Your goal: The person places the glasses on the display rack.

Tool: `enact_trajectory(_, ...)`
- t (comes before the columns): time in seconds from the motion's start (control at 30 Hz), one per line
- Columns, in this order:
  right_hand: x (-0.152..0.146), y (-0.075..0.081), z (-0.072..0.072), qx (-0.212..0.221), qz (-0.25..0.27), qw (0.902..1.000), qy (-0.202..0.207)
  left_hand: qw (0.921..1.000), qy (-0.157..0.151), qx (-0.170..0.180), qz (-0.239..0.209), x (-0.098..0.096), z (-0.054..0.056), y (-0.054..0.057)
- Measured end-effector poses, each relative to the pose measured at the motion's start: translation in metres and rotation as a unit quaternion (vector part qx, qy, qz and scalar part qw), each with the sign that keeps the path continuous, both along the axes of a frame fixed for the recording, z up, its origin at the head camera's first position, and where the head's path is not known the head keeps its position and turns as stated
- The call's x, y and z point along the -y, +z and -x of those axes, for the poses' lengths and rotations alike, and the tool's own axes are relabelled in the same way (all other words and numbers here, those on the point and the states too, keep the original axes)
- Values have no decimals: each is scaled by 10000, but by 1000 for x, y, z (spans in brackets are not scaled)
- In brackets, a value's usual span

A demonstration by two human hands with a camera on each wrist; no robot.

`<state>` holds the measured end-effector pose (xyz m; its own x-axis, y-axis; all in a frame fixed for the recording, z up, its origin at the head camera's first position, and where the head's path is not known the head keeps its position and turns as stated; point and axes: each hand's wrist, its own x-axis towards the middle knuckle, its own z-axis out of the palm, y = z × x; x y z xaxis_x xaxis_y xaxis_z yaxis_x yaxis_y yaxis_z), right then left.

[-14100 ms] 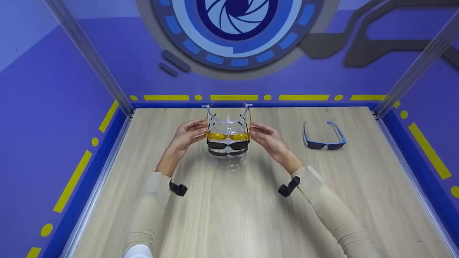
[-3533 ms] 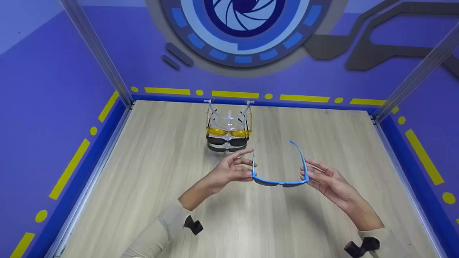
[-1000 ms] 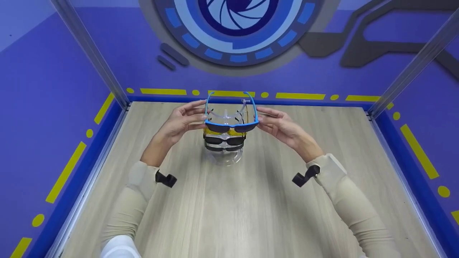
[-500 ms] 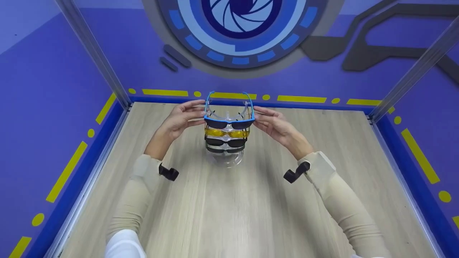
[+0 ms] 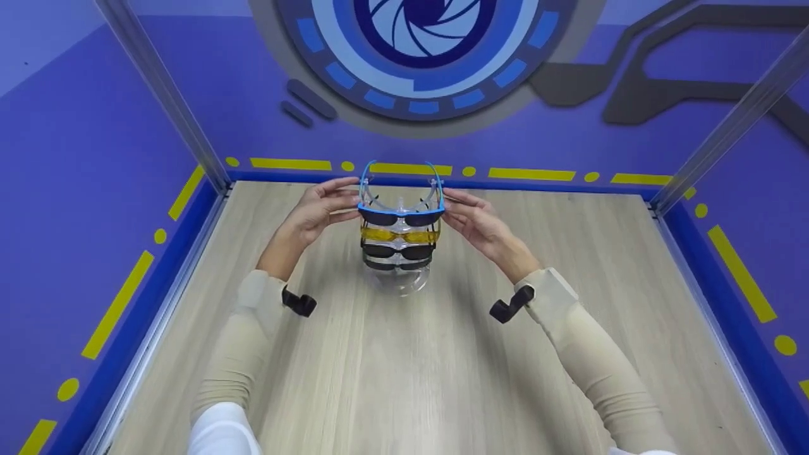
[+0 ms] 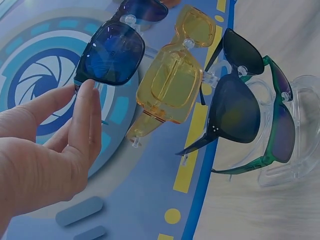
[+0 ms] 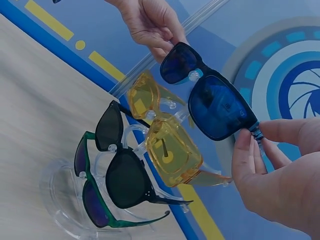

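Observation:
Blue-framed sunglasses (image 5: pixel 379 218) sit level at the top tier of a clear display stand (image 5: pixel 411 287), their temples pointing to the back wall. My left hand (image 5: pixel 310 215) pinches them near the left hinge, fingertips at the frame corner in the left wrist view. On the other side my right hand (image 5: pixel 481 230) holds the right temple by the hinge between thumb and fingers (image 7: pixel 244 150). Below on the stand hang yellow glasses (image 5: pixel 379 234), then black sunglasses (image 5: pixel 379 251), and lowest a green-framed pair (image 6: pixel 284 132). In the right wrist view, the blue pair's dark lenses (image 7: pixel 217 107) face the camera.
The stand's round clear base (image 7: pixel 52 195) rests on a light wood table (image 5: pixel 404 379). A purple back wall (image 5: pixel 208 95) rises close behind the stand. Metal posts (image 5: pixel 164 95) mark the back corners.
The blue sunglasses, first lying on the table at the right, were lifted by both hands and brought onto the stand's top. Lately they dropped slightly, and my right hand shifted left.

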<state>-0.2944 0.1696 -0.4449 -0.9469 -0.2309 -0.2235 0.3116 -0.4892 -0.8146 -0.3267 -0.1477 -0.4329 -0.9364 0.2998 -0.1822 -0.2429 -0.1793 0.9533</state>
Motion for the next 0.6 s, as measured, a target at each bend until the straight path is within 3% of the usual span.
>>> enact_trajectory(0.6, -1, -3, 1, -139, -328, 9994, -11, 10000, 11, -45, 12, -1, -1, -2)
